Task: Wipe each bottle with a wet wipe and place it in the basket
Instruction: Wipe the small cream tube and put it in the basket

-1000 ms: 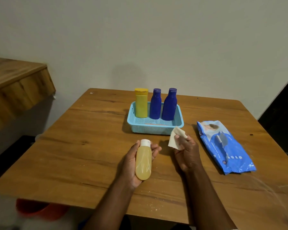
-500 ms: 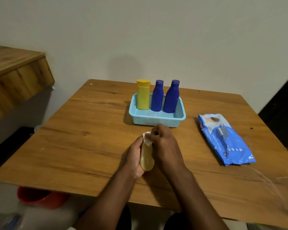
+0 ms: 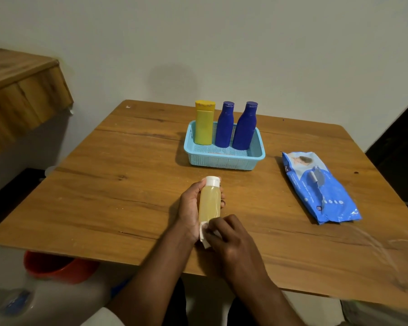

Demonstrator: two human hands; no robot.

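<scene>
Bottle (image 3: pixel 209 203) in your curled left hand (image 3: pixel 190 208), cap away, long axis front-to-back; right hand (image 3: pixel 231 241) pinching wipe (image 3: pixel 204 232), now down at its base.

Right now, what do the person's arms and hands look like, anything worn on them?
Both forearms are bare, and so are the left hand and the right hand: no gloves, rings, watch or bands show. A bit of white cloth, maybe a pushed-up sleeve, shows at the bottom edge by the left arm. No markings are visible.

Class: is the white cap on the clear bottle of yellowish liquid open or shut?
Shut: the white cap sits flush on the clear bottle; no lid flap is raised.
</scene>
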